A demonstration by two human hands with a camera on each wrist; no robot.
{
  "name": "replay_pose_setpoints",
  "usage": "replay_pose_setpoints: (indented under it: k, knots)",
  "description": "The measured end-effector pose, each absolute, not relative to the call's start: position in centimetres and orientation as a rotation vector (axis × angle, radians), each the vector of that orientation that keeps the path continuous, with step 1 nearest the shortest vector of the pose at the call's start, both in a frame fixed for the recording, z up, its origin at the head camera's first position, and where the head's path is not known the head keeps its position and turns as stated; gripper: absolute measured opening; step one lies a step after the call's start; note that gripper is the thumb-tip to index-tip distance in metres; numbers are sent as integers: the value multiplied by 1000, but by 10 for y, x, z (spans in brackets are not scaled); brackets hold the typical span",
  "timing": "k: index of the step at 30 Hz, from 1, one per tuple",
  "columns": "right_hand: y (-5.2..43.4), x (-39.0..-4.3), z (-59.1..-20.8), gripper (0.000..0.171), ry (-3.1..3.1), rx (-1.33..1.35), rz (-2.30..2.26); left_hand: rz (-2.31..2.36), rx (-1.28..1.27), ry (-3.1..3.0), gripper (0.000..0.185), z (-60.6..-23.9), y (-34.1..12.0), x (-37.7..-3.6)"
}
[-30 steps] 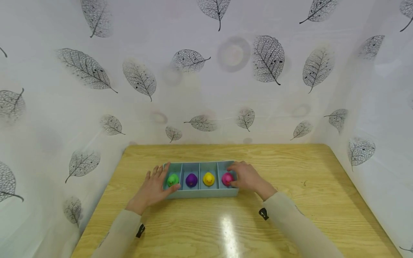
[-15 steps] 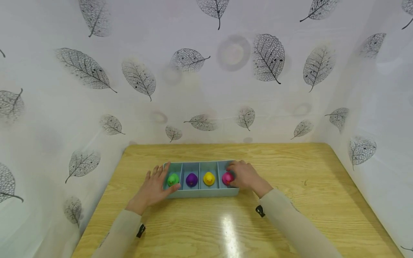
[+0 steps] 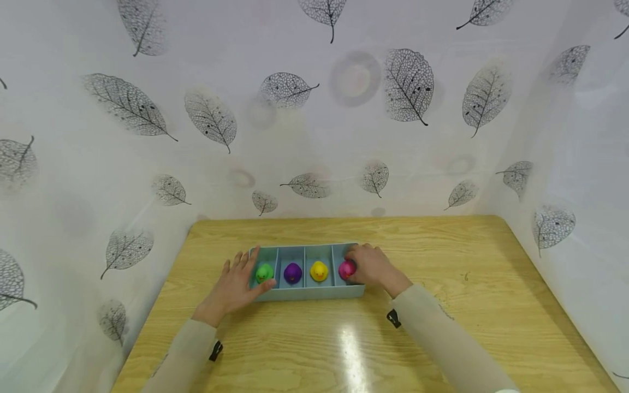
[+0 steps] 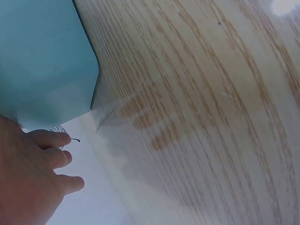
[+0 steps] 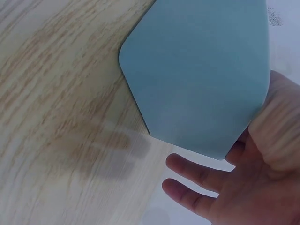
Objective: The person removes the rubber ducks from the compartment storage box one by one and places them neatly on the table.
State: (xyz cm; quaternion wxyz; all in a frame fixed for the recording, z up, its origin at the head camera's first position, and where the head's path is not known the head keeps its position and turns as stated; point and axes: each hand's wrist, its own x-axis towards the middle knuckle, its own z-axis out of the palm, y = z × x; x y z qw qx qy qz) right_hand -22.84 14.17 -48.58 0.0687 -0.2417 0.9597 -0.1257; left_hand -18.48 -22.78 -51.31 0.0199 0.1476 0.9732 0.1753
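A pale blue-green box (image 3: pixel 309 294) with a row of compartments sits on the table, a small toy duck in each. From left to right these are a green duck (image 3: pixel 264 272), a purple duck (image 3: pixel 292 273), a yellow duck (image 3: pixel 319 271) and a pink duck (image 3: pixel 346 269). My left hand (image 3: pixel 230 292) rests over the box's left end, fingers spread, thumb across the front rim. My right hand (image 3: pixel 375 268) reaches over the right end wall and pinches the pink duck, partly covering it. In the right wrist view, the box wall (image 5: pixel 197 79) hides those fingertips; other fingers (image 5: pixel 192 171) stay outside.
The box stands on a wood-grain table (image 3: pixel 442 327) whose surface reflects light in front. A white sheet with leaf prints (image 3: pixel 314 142) hangs behind the table and along both sides.
My right hand has closed in on the pink duck, its fingers drawing together and its forearm shifting slightly left. My left hand has stayed in place on the box.
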Motion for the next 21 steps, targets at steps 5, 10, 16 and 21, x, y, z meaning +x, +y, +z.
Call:
replay_pose_setpoints:
  k: [5,10,16,21]
  knots:
    - [142,-229,-486,37,2878,-745,-445,544,463,3017,101,-512,-227,-185]
    - [142,-229,-487,33,2881,-761,-474,544,465,3013,101,-512,-227,-185]
    - [142,-229,-485,31,2902,-790,-458,535,460,3015,101,-512,-227,-186]
    - [142,-228,-485,30,2895,-791,-476,544,447,3002,101,-512,-227,-185]
